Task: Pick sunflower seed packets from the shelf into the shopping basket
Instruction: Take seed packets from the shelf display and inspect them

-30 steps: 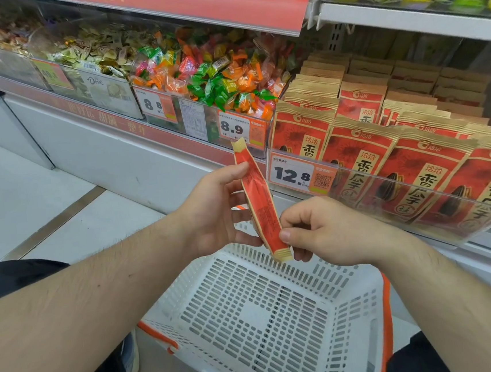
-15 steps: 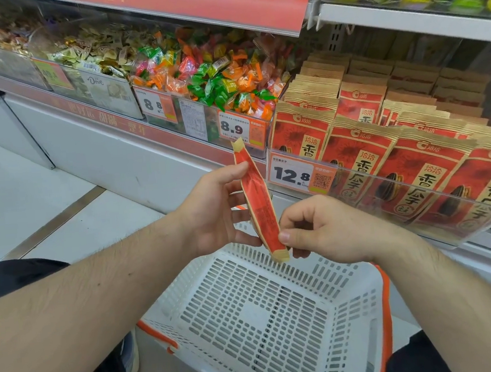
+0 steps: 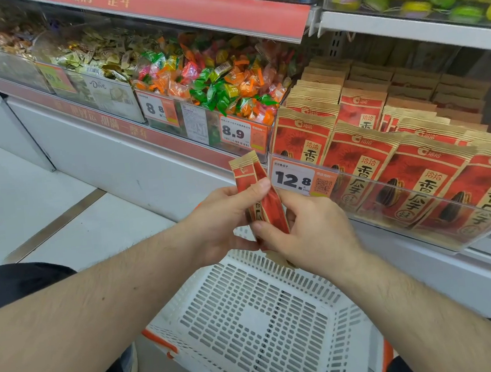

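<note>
A: Sunflower seed packets [image 3: 354,172] fill the shelf [image 3: 433,245] in leaning rows behind a clear rail, and the white basket [image 3: 252,329] sits open below.

B: And the one in hand?

A: One packet [image 3: 265,197] is upright above the basket. The left hand [image 3: 223,221] pinches its upper half under the thumb; the right hand [image 3: 309,233] curls around the lower end.

B: How will it handle?

A: Light, I'd judge, crinkly and soft-sided, so hold the flat faces or the sealed top band. It may be two packets pressed together; I can't tell.

B: Anything readable?

A: Price tags: 12.8 [image 3: 293,178], 8.9 [image 3: 233,131], and "Dove" [image 3: 97,85] on a candy bin.
</note>
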### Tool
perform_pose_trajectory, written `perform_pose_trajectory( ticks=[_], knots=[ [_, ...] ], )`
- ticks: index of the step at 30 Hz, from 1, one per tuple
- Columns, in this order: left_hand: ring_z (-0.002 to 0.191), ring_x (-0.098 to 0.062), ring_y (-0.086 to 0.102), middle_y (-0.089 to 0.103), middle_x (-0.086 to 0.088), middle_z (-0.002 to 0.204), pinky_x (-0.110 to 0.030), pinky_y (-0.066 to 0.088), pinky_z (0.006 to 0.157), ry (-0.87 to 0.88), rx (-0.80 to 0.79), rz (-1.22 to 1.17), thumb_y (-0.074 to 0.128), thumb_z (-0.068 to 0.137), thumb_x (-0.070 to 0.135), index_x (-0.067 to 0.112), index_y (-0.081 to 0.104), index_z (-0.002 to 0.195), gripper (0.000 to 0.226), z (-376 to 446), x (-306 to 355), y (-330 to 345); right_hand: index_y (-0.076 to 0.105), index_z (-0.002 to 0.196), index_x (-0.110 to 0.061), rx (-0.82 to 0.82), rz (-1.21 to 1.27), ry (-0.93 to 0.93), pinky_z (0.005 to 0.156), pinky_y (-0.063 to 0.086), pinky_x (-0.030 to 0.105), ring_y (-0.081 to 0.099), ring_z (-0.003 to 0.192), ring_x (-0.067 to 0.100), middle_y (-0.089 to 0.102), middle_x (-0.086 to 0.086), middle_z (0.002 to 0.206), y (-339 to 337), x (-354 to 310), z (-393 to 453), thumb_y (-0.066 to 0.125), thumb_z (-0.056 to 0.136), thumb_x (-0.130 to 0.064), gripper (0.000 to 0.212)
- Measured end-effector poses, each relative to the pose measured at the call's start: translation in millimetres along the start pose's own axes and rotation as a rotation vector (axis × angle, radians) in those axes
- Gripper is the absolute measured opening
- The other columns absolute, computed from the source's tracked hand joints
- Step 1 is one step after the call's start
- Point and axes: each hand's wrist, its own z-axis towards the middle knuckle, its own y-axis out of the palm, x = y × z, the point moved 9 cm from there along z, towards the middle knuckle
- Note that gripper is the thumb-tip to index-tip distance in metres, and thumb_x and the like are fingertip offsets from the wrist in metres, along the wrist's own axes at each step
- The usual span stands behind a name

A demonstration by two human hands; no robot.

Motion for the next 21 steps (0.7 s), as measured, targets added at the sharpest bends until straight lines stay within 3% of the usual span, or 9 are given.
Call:
perform_pose_trajectory(
  ticks=[3, 6, 10, 15, 18, 21],
  knots=[
    [0.084, -0.015, 0.072, 0.077, -0.005, 0.09, -0.052, 0.058, 0.085, 0.037, 0.032, 0.026, 0.067, 0.091, 0.033, 0.017, 0.068, 0.093, 0.015, -0.7, 3.7, -2.0, 0.063, 0.091, -0.03, 0.036, -0.001, -0.005, 0.055, 0.036, 0.027, 0.05, 0.058, 0.007, 0.048, -0.014, 0.055, 1.4, -0.5, 1.0, 0.06, 0.085, -0.057, 0.028],
    [0.088, -0.021, 0.071, 0.074, -0.005, 0.087, -0.053, 0.057, 0.088, 0.099, 0.053, 0.071, 0.064, 0.093, 0.017, 0.014, 0.066, 0.096, 0.005, 0.0, 7.9, -2.5, 0.059, 0.083, -0.031, 0.071, -0.004, -0.019, 0.056, 0.045, 0.029, 0.054, 0.058, 0.007, 0.054, -0.013, 0.057, 2.5, -2.7, -0.1, 0.06, 0.085, -0.052, 0.022],
    [0.088, -0.027, 0.07, 0.069, -0.002, 0.083, -0.047, 0.061, 0.08, 0.186, 0.122, 0.119, 0.06, 0.088, 0.005, 0.009, 0.061, 0.104, 0.017, 1.3, 15.6, -7.7, 0.062, 0.085, -0.03, 0.1, -0.024, -0.06, 0.06, 0.05, 0.032, 0.056, 0.059, 0.013, 0.05, -0.014, 0.055, 2.7, -9.9, -3.4, 0.061, 0.082, -0.045, 0.015],
    [0.076, -0.017, 0.068, 0.066, 0.003, 0.074, -0.042, 0.061, 0.074, 0.207, 0.097, 0.152, 0.061, 0.087, 0.001, 0.01, 0.062, 0.097, 0.013, 2.5, 18.8, -5.5, 0.065, 0.084, -0.027, 0.118, -0.017, -0.067, 0.057, 0.05, 0.033, 0.054, 0.055, 0.013, 0.051, -0.012, 0.053, 2.4, -10.3, -5.1, 0.062, 0.082, -0.041, 0.014],
    [0.077, -0.017, 0.067, 0.066, 0.006, 0.071, -0.043, 0.061, 0.075, 0.215, 0.079, 0.145, 0.062, 0.088, 0.002, 0.011, 0.064, 0.093, 0.011, 2.7, 19.7, -5.0, 0.065, 0.082, -0.027, 0.122, -0.017, -0.07, 0.056, 0.05, 0.035, 0.053, 0.053, 0.013, 0.05, -0.011, 0.052, 2.7, -11.4, -4.6, 0.062, 0.081, -0.041, 0.015],
    [0.08, -0.02, 0.066, 0.066, 0.0, 0.077, -0.041, 0.059, 0.074, 0.21, 0.02, 0.107, 0.065, 0.082, 0.008, 0.012, 0.064, 0.088, 0.008, 2.2, 19.8, -4.4, 0.066, 0.087, -0.03, 0.119, 0.037, -0.07, 0.053, 0.045, 0.028, 0.051, 0.051, 0.009, 0.049, -0.013, 0.05, 0.4, -13.1, -4.4, 0.064, 0.078, -0.046, 0.018]
  ],
)
